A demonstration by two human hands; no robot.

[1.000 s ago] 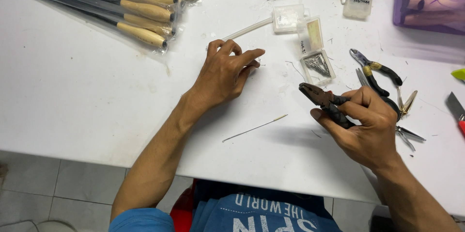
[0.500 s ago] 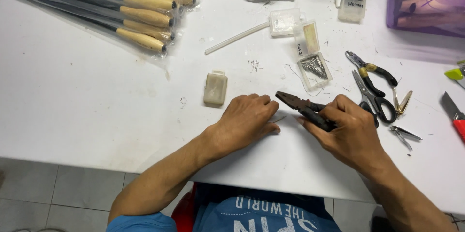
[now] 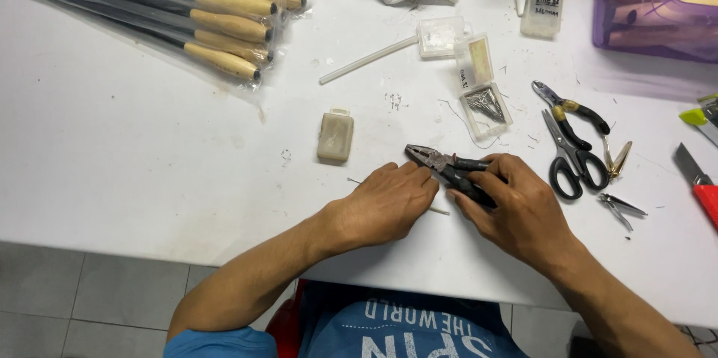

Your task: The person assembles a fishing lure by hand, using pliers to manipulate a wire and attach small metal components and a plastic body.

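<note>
Two bare hands meet at the near edge of the white tabletop. The right hand is closed around the black handles of a pair of grey steel combination pliers, whose nose points away to the left, just past the knuckles of the other hand; whether the nose is shut cannot be told. The left hand lies palm down with its fingers curled and pressed to the table, covering the middle of a thin pale wire rod — one short end shows at the fingertips beside the pliers, another thin end peeks out on the far side of the hand. Whether the fingers pinch the rod or only press on it is hidden.

Just beyond the left hand sits a small cream plastic box with its lid shut. Beyond the pliers lies a small clear hinged case, open, holding fine metal pieces. Right of the right hand lie black-handled scissors, and beside them slim long-nosed pliers with black and yellow grips and small metal nail clippers. Far off to the left, well apart from both hands, a bundle of black rods with pale wooden handles lies wrapped in clear plastic.
</note>
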